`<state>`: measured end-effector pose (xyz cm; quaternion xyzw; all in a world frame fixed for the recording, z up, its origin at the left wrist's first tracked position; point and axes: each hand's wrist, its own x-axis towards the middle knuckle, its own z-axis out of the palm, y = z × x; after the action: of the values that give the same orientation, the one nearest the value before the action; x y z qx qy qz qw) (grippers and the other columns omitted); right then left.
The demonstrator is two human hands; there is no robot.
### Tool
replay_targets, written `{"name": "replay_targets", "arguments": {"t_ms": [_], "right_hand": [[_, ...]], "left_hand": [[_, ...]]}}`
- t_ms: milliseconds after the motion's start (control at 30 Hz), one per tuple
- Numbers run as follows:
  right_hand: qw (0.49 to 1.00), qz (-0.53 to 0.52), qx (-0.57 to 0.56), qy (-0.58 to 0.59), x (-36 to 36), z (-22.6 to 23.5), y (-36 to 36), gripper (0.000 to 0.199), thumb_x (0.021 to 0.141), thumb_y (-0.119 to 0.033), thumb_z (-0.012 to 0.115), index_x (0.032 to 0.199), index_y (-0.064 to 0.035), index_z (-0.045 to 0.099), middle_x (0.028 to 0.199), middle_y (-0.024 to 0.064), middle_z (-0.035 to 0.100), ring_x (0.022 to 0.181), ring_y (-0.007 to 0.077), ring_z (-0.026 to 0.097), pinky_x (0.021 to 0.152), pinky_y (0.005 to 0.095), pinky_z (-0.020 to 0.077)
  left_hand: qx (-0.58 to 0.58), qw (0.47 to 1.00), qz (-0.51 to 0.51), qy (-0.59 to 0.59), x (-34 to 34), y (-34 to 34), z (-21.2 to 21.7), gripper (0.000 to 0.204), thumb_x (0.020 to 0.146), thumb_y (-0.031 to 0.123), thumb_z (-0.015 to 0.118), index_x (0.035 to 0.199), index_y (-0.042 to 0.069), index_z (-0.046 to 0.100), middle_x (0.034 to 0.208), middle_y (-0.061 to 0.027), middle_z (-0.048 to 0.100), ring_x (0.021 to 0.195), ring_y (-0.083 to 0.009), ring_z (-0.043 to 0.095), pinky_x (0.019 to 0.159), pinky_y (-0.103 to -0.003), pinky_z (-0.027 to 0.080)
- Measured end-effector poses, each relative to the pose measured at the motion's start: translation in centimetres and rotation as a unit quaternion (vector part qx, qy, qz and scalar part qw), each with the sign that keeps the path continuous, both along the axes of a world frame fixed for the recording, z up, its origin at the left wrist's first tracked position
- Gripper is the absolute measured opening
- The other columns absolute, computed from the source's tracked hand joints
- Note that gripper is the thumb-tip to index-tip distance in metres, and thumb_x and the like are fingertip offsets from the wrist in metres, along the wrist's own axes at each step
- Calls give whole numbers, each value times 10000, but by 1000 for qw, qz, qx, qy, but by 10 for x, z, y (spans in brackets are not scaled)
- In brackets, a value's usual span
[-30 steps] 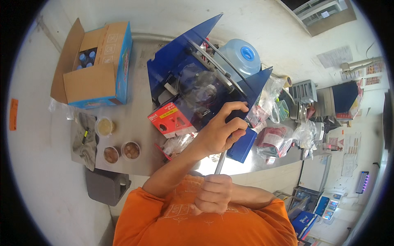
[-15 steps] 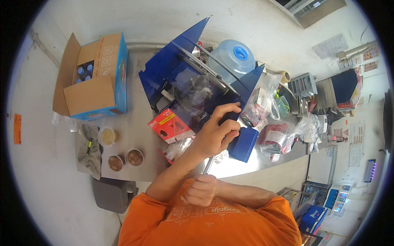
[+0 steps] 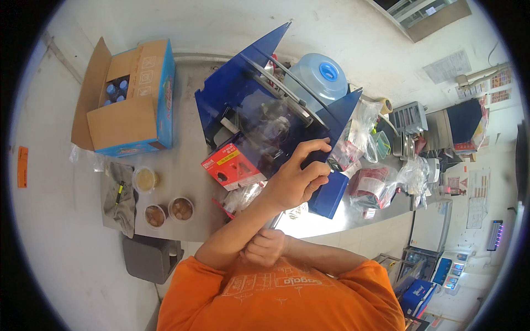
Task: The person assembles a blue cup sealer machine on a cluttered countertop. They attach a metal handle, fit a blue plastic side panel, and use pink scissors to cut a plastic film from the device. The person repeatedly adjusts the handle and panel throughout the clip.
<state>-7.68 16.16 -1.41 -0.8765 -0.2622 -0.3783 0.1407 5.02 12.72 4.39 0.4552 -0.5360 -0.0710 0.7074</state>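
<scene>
A large blue metal housing (image 3: 223,96) with rails and a dark, see-through middle stands tilted on the steel table. My left hand (image 3: 298,179) is at its near right edge, fingers bent round the edge; the palm side is hidden. Below it, close to my chest, my right hand (image 3: 264,246) is closed in a fist round a bright metal rod (image 3: 274,220). The rod's far end disappears behind my left forearm, so its kind cannot be told. A red box (image 3: 232,167) leans against the housing's near left side. Beside my left hand lies a blue block-shaped part (image 3: 329,196).
An open carton (image 3: 124,124) of blue-capped bottles stands at the left, with cups (image 3: 181,208) and a grey cloth (image 3: 118,201) nearer me. Behind the housing is a big water bottle (image 3: 317,80). Plastic-wrapped packages (image 3: 370,185) crowd the right side.
My right fist has moved slightly up and left, nearer my left forearm, and less of the rod shows. My left hand stays at the housing's edge; the whole view has shifted a little.
</scene>
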Motion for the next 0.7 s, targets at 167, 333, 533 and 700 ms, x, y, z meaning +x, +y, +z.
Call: {"name": "replay_targets", "arguments": {"t_ms": [167,333,533,700], "right_hand": [[1000,-1,-24,19,-4,-5,-1,198,648,-101,647,563,-117,469,623,-8,490,580,122,499,528,256,347],[999,9,-25,28,2,-5,-3,100,645,-132,608,596,-112,523,639,-9,505,584,119,496,533,258,345],[998,9,-20,53,-1,-11,-2,56,615,-139,592,624,-93,561,663,-1,539,606,123,526,571,251,382],[998,6,-26,53,0,-10,-3,71,603,-137,591,609,-84,544,667,11,547,624,133,549,601,256,416]], "left_hand": [[12,1000,-25,7,3,1,1,113,913,107,652,959,92,549,1290,-151,453,1216,-369,523,878,-406,514],[15,1000,-21,-5,2,0,0,102,927,114,639,965,96,546,1294,-149,445,1202,-373,532,869,-411,519],[-3,1000,-13,4,1,-2,-3,96,938,134,631,971,97,549,1286,-144,456,1183,-362,552,873,-412,521],[-8,1000,-14,13,3,-2,-2,115,926,121,642,1004,101,560,1272,-147,468,1182,-358,555,893,-407,519]]}}
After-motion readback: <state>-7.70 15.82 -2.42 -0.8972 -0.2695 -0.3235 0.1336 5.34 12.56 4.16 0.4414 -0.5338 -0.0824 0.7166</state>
